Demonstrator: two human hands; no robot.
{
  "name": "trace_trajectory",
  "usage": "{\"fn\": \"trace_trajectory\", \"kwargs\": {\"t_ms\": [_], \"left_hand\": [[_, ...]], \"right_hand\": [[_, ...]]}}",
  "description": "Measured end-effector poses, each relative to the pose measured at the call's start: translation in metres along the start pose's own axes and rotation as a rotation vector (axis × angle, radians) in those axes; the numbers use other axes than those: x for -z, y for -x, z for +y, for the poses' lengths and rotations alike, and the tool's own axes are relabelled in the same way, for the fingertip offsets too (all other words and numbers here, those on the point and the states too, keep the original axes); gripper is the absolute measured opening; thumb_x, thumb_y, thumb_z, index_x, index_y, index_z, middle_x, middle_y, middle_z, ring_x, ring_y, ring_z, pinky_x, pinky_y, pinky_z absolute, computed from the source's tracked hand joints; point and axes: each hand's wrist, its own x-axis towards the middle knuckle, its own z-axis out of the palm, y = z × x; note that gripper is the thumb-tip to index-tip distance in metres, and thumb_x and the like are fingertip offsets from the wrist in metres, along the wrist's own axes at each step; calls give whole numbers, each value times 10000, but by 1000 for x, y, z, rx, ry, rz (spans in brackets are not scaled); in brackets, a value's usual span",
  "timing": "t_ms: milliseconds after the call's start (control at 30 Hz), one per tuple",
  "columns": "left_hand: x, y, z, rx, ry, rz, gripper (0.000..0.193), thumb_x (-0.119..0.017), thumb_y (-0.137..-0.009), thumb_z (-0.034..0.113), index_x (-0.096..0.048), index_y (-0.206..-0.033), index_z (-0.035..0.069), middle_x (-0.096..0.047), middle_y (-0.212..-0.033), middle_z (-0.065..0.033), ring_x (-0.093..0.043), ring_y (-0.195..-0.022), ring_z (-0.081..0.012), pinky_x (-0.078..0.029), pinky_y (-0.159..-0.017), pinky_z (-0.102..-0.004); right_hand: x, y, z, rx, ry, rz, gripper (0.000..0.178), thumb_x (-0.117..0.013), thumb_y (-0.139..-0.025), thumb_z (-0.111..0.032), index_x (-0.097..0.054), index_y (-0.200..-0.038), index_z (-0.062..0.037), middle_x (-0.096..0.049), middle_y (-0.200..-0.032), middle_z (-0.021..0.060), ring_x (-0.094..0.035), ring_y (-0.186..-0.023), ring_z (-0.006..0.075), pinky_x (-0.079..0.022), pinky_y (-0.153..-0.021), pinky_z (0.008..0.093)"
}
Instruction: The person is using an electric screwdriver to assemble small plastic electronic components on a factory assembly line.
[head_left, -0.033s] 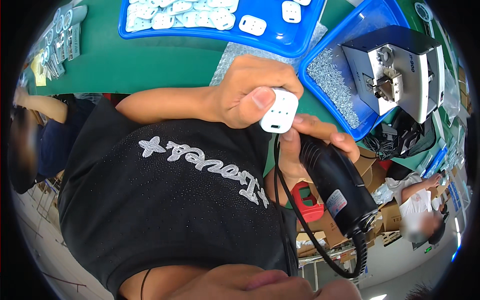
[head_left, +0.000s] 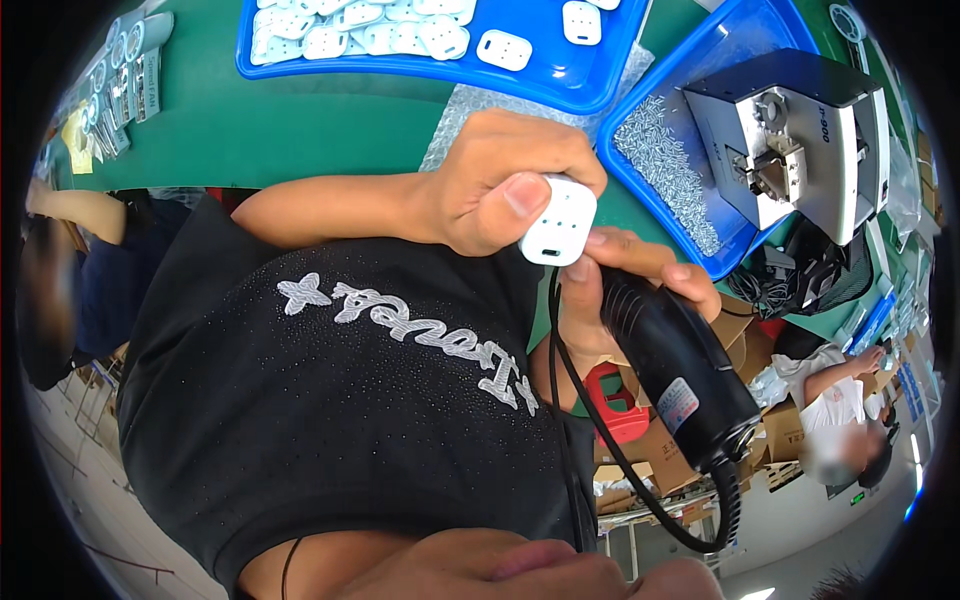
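My left hand (head_left: 505,185) is closed around a small white plastic housing (head_left: 562,225), with the thumb pressed on its face. Several small holes and one dark slot show on that face. Just below and to the right, my right hand (head_left: 610,290) grips a black corded electric screwdriver (head_left: 680,370) near its front end. Its body slants down to the right, and a black cable loops back from its tail. The fingertips of my right hand are close against the housing's lower edge. The driver's tip is hidden behind the housing and fingers.
A blue tray (head_left: 420,69) of similar white housings lies beyond my hands. To its right, a blue bin (head_left: 620,165) holds many small screws and a grey-and-black screw feeder (head_left: 800,140). Bubble wrap (head_left: 455,130) lies on the green table (head_left: 290,130). Other people are at both sides.
The tail of the electric screwdriver has shifted slightly to the right, with its cable. My left hand and the housing stay in place.
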Motion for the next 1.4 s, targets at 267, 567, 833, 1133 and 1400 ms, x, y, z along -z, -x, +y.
{"fn": "trace_trajectory", "kwargs": {"t_ms": [267,567,833,1133,1400], "left_hand": [[-2,-2,-2,14,-11,-25,495,-325,-987,346,-613,-814,-17,-578,-679,-111,-570,-557,-227,-426,-500,-319],[-6,-3,-4,3,24,-51,489,-331,-989,347,-606,-816,-18,-578,-687,-111,-568,-565,-232,-425,-504,-324],[-2,-6,-1,10,-1,-78,435,-356,-991,323,-593,-836,-7,-562,-686,-111,-551,-558,-244,-419,-505,-334],[-12,-4,-6,-24,-69,-49,555,-292,-1002,414,-582,-809,-19,-553,-665,-114,-523,-526,-239,-402,-482,-344],[-12,-5,-7,-64,-60,-58,407,-379,-967,317,-582,-817,-1,-545,-673,-109,-536,-556,-265,-426,-505,-359]], "right_hand": [[12,-4,-9,-2,62,-19,587,-706,-788,83,-330,-1204,-87,-655,-957,212,-660,-735,229,-559,-681,310],[51,-16,-24,298,-4,309,493,-612,-868,-32,-327,-1267,-79,-557,-913,113,-479,-457,150,-450,-415,304],[61,-54,-20,65,27,473,887,-286,-818,-818,-320,-1270,-56,-561,-662,139,-504,-427,194,-431,-381,321],[64,-157,1,306,266,665,956,-145,-737,-913,-441,-995,-41,-437,-535,95,-391,-364,183,-416,-379,320],[46,-93,-56,311,-207,60,691,-409,-891,-707,-507,-1069,-47,-537,-760,19,-519,-532,148,-446,-491,329]]}}
